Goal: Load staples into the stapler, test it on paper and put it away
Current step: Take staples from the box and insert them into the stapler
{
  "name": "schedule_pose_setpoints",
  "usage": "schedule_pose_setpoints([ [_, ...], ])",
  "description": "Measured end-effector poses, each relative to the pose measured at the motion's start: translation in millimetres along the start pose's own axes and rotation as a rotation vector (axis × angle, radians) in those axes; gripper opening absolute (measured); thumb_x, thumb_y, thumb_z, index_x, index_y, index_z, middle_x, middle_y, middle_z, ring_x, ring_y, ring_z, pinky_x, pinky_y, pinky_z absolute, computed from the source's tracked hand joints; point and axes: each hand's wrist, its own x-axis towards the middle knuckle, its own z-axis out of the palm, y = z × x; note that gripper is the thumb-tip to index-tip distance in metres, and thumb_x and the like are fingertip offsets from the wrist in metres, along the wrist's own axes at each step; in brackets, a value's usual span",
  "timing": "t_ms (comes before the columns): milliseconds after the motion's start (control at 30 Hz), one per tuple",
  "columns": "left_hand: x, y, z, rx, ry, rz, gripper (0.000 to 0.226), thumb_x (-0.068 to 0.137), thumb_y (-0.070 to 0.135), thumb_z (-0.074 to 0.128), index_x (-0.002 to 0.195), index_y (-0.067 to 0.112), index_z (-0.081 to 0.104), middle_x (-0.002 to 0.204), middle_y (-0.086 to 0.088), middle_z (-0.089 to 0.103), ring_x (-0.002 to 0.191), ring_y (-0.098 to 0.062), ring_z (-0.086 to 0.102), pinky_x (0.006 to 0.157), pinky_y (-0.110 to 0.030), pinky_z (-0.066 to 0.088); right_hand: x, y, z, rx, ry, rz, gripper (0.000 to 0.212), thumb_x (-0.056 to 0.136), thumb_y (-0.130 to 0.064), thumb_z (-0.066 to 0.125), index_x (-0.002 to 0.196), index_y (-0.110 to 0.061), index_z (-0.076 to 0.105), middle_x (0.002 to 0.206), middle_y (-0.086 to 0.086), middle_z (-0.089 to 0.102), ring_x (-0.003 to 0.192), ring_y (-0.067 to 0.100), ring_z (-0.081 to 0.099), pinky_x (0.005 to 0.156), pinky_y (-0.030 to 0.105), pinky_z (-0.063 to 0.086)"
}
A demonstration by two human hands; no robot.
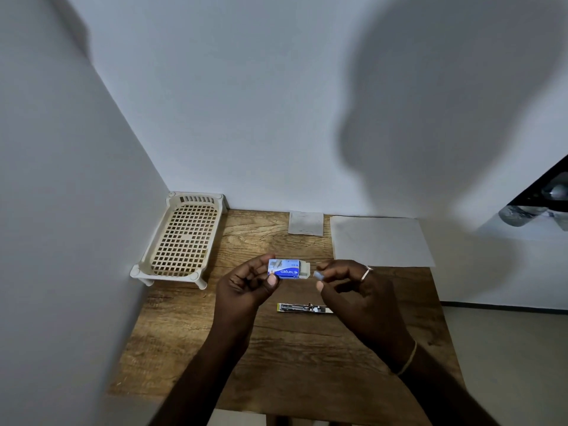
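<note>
My left hand (246, 282) holds a small blue staple box (285, 269) above the table, its inner tray slid out a little to the right. Just right of the box, my right hand (347, 281) pinches a small grey strip of staples (318, 274) between thumb and forefinger. The stapler (304, 308) lies on the wooden table (292, 358) below both hands, swung open flat with its metal staple channel facing up. A white sheet of paper (381, 241) lies at the back right of the table.
A cream plastic lattice basket (181, 238) stands at the back left against the wall. A small grey square (306, 223) lies at the back middle. Walls close the left and far sides; the table's right edge drops to the floor.
</note>
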Motion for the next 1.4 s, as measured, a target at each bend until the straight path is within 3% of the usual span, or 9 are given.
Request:
schedule_pose_setpoints([
  [133, -2.4, -6.3, -2.6, -0.013, 0.033, -0.006, 0.045, 0.079, 0.007, 0.076, 0.122, 0.002, 0.068, 0.11, -0.019, 0.075, 0.106, -0.028, 0.071, 0.092, -0.035, 0.057, -11.8, -4.6, 9.6, -0.055, -0.061, -0.115, 0.01, 0.085, -0.022, 0.079, 0.092, -0.016, 0.075, 0.107, -0.014, 0.075, 0.092, 0.002, 0.073, 0.07, 0.021, 0.059],
  [267, -6.8, -12.0, -3.9, 0.003, 0.053, -0.029, 0.044, 0.078, 0.006, 0.077, 0.12, 0.003, 0.068, 0.109, -0.02, 0.075, 0.104, -0.028, 0.072, 0.094, -0.038, 0.057, -16.4, -0.7, 18.0, -0.044, -0.056, -0.092, 0.01, 0.084, -0.022, 0.08, 0.091, -0.017, 0.075, 0.111, -0.013, 0.075, 0.095, 0.001, 0.073, 0.07, 0.022, 0.06],
  [533, -38.4, -39.1, -20.5, 0.068, 0.114, -0.064, 0.039, 0.074, 0.015, 0.086, 0.112, 0.019, 0.076, 0.11, -0.008, 0.077, 0.106, -0.024, 0.074, 0.081, -0.026, 0.059, -36.5, 26.4, 46.2, 0.131, -0.077, 0.203, 0.012, 0.082, -0.019, 0.078, 0.093, -0.023, 0.077, 0.111, -0.016, 0.075, 0.1, 0.004, 0.073, 0.08, 0.025, 0.061],
  [700, -63.7, -67.3, -37.3, 0.203, 0.286, -0.099, 0.04, 0.067, 0.016, 0.089, 0.103, 0.028, 0.078, 0.102, 0.0, 0.079, 0.096, -0.016, 0.076, 0.073, -0.019, 0.058, -56.2, 54.9, 77.9, 0.201, -0.144, 0.365, 0.015, 0.082, -0.015, 0.076, 0.092, -0.025, 0.075, 0.112, -0.011, 0.076, 0.104, 0.008, 0.072, 0.086, 0.033, 0.061],
  [800, -74.8, -82.3, -44.4, 0.272, 0.402, -0.151, 0.041, 0.062, 0.023, 0.091, 0.1, 0.029, 0.078, 0.099, 0.005, 0.079, 0.092, -0.011, 0.076, 0.071, -0.018, 0.058, -62.1, 66.2, 96.0, 0.201, -0.186, 0.378, 0.015, 0.081, -0.016, 0.077, 0.092, -0.027, 0.076, 0.108, -0.012, 0.077, 0.102, 0.007, 0.073, 0.084, 0.027, 0.06],
  [933, -88.2, -99.2, -55.2, 0.416, 0.527, -0.208, 0.04, 0.063, 0.035, 0.092, 0.1, 0.04, 0.076, 0.099, 0.016, 0.077, 0.092, 0.0, 0.071, 0.076, -0.029, 0.057, -69.8, 76.4, 117.4, 0.189, -0.212, 0.393, 0.019, 0.08, -0.018, 0.081, 0.088, -0.034, 0.074, 0.102, -0.017, 0.076, 0.097, 0.003, 0.073, 0.081, 0.016, 0.055],
  [1067, -93.0, -117.2, -73.9, 0.736, 0.531, -0.156, 0.038, 0.07, 0.021, 0.092, 0.105, 0.019, 0.077, 0.109, 0.0, 0.074, 0.106, -0.023, 0.067, 0.095, -0.053, 0.051, -77.3, 88.5, 136.9, 0.137, -0.27, 0.42, 0.014, 0.078, -0.016, 0.081, 0.087, -0.026, 0.076, 0.098, -0.013, 0.077, 0.095, 0.005, 0.073, 0.085, 0.027, 0.058],
  [1200, -99.9, -132.0, -82.1, 0.952, 0.624, -0.29, 0.039, 0.066, 0.02, 0.094, 0.102, 0.015, 0.08, 0.121, -0.009, 0.068, 0.117, -0.037, 0.058, 0.098, -0.048, 0.046, -81.8, 96.6, 148.1, 0.044, -0.359, 0.414, 0.01, 0.076, -0.025, 0.081, 0.085, -0.022, 0.077, 0.09, -0.013, 0.077, 0.085, -0.002, 0.07, 0.077, 0.019, 0.053],
  [1400, -104.2, -143.2, -86.5, 1.076, 0.633, -0.345, 0.031, 0.071, 0.023, 0.09, 0.1, 0.018, 0.081, 0.121, -0.013, 0.065, 0.113, -0.041, 0.053, 0.094, -0.048, 0.044, -85.9, 107.4, 155.3, -0.015, -0.449, 0.433, 0.015, 0.078, -0.021, 0.078, 0.093, -0.02, 0.076, 0.104, -0.011, 0.077, 0.09, -0.002, 0.07, 0.077, 0.013, 0.052],
])
